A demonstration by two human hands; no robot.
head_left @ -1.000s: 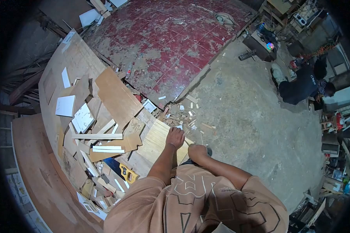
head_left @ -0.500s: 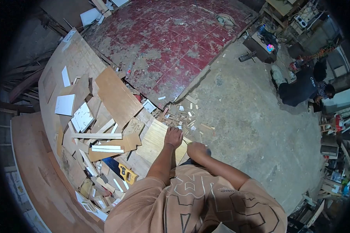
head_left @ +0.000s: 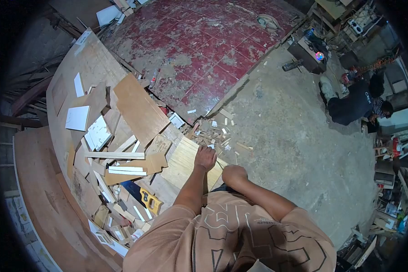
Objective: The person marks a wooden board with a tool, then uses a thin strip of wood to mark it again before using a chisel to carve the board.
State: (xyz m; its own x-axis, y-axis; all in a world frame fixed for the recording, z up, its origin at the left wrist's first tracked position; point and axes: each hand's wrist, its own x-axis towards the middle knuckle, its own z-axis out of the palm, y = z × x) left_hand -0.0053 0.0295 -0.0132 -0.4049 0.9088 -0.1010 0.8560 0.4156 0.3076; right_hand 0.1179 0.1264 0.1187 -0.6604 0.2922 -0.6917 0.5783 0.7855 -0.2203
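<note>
Pale board [head_left: 180, 168] under half-curled left grip [head_left: 205, 158]

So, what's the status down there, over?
Left hand resting on pale panel. Right hand fisted at its edge, contents hidden. Wood scraps just beyond panel.

The right hand [head_left: 234, 173] now sits a little farther right, so its gap to the left hand [head_left: 205, 157] on the pale board [head_left: 182, 167] is slightly wider. The head view tips slightly, and the far red floor [head_left: 199, 50] slides up.
</note>
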